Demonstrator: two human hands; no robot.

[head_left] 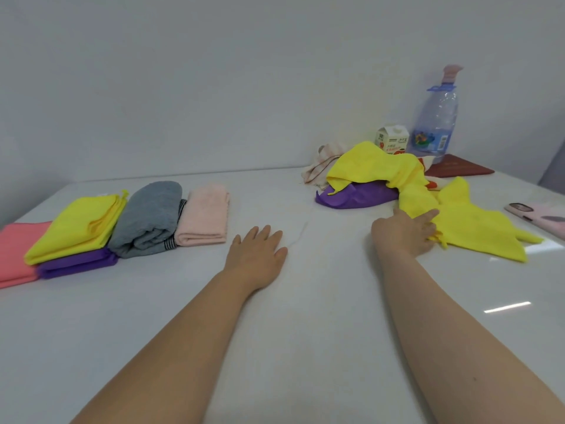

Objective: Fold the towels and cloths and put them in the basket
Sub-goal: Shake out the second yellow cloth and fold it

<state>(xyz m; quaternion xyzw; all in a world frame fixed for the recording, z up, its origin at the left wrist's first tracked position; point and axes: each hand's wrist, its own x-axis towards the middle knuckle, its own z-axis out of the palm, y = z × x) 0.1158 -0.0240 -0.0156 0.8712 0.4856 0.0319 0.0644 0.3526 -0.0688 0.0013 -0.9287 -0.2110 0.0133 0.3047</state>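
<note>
My right hand (pixel 406 232) reaches to the near edge of a loose yellow cloth (pixel 477 231) at the right, and its fingers curl onto the bunched edge. This cloth trails back over a purple cloth (pixel 357 198) and a striped white cloth (pixel 321 166) in an unfolded heap. My left hand (pixel 258 255) lies flat on the table with fingers straight, holding nothing. At the left sit folded pieces: a coral towel (pixel 15 252), a yellow cloth (pixel 82 228) on a purple one (pixel 76 264), a grey towel (pixel 149 218) and a pink towel (pixel 204 218). No basket is in view.
A big water bottle (pixel 435 123), a small carton (pixel 392 140) and a dark red booklet (pixel 458 169) stand behind the heap at the back right. A phone (pixel 538 217) lies at the right edge. The white table (pixel 275 332) meets a wall behind.
</note>
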